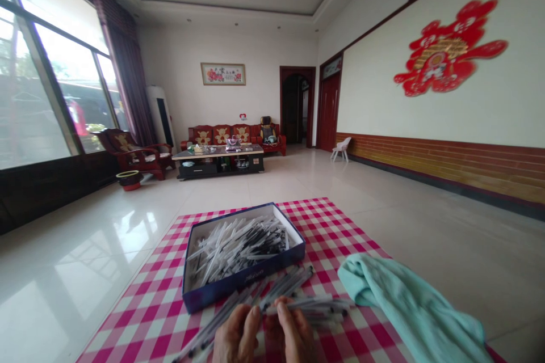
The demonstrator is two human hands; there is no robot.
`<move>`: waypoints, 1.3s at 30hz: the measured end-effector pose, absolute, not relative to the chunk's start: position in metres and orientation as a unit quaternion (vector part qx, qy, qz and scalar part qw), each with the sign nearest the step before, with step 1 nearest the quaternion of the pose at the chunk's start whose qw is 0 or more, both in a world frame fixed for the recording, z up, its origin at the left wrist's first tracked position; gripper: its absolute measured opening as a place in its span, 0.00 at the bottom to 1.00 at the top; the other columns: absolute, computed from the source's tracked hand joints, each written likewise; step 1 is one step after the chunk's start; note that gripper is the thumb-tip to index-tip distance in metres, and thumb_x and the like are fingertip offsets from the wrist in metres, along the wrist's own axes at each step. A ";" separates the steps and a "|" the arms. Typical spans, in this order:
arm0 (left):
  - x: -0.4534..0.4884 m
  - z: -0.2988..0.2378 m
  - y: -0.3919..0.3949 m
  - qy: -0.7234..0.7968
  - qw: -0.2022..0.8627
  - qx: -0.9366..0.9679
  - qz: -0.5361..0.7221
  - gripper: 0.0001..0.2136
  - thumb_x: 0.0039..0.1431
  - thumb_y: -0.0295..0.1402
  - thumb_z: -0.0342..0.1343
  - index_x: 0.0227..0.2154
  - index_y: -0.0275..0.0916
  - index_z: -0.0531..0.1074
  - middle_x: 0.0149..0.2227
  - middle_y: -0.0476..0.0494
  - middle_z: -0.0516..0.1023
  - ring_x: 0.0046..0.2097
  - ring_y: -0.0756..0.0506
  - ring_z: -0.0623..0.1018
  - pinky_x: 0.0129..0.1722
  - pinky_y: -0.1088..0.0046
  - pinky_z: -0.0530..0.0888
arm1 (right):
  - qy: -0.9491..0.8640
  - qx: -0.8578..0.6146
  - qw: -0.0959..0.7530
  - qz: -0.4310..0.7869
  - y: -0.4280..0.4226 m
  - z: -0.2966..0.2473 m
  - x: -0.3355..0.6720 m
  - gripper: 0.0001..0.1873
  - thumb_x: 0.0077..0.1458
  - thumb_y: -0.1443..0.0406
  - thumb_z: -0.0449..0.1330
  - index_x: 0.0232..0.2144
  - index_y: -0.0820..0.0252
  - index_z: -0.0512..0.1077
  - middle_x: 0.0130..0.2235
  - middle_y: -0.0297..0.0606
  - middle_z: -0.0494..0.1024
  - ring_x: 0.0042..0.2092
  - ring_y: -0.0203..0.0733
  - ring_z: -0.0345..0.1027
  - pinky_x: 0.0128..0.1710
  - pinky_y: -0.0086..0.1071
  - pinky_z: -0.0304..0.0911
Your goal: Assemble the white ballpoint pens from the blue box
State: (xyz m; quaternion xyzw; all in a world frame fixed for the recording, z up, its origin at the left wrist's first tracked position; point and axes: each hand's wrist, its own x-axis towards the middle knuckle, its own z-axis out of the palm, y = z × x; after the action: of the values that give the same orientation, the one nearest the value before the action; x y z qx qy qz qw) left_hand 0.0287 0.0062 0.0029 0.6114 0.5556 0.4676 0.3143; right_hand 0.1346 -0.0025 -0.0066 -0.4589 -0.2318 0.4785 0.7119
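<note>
Pink checked cloth (327, 227) on tiled floor (106, 227): left hand (236, 334) and right hand (292, 332) close together, both gripping bundle of clear pens (309, 306), just front of blue box (242, 289) full of loose pens (238, 247); teal towel (409, 300) right; red sofa (221, 135) far.

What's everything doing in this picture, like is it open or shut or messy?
Left hand: curled, fingers up, beside the right hand
Right hand: gripping the pens
Bunch of clear pens: held sideways
Dark blue box: open, lid off
Pens in box: heaped messily
Checked cloth: spread flat on the floor
Mint-green towel: crumpled
Red door: shut
</note>
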 end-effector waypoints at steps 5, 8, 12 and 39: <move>0.009 0.015 0.021 0.571 0.183 0.639 0.481 0.14 0.56 0.46 0.50 0.33 0.41 0.72 0.27 0.49 0.77 0.29 0.47 0.76 0.30 0.75 0.70 | -0.253 -0.458 0.703 0.482 -0.001 -0.008 0.134 0.26 0.40 0.44 0.64 0.30 0.60 0.74 0.19 0.35 0.77 0.22 0.41 0.68 0.22 0.31 0.63; -0.005 0.033 0.040 0.587 0.088 0.672 0.442 0.10 0.56 0.40 0.51 0.34 0.42 0.73 0.32 0.48 0.79 0.33 0.46 0.78 0.33 0.75 0.71 | -0.250 -0.438 0.707 0.496 0.001 -0.010 0.133 0.25 0.39 0.45 0.64 0.30 0.59 0.73 0.18 0.34 0.76 0.21 0.40 0.67 0.22 0.30 0.62; -0.011 0.058 0.063 0.623 -0.009 0.700 0.348 0.10 0.60 0.34 0.47 0.35 0.43 0.74 0.36 0.48 0.78 0.36 0.46 0.78 0.34 0.74 0.69 | -0.243 -0.423 0.711 0.506 0.003 -0.014 0.133 0.25 0.39 0.45 0.65 0.29 0.59 0.72 0.18 0.34 0.76 0.21 0.40 0.67 0.22 0.29 0.61; 0.014 0.015 0.016 0.477 0.198 0.758 0.399 0.10 0.56 0.37 0.51 0.27 0.42 0.76 0.23 0.52 0.76 0.24 0.51 0.74 0.25 0.82 0.66 | -0.289 -0.434 0.700 0.488 0.003 -0.019 0.136 0.24 0.44 0.45 0.61 0.30 0.60 0.73 0.17 0.33 0.75 0.20 0.39 0.66 0.22 0.29 0.60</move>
State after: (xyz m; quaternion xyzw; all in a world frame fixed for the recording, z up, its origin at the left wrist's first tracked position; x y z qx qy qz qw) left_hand 0.0143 0.0159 0.0150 0.7578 0.4769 0.3986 0.1982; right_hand 0.1358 0.0034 -0.0193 -0.4340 -0.2891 0.4883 0.6997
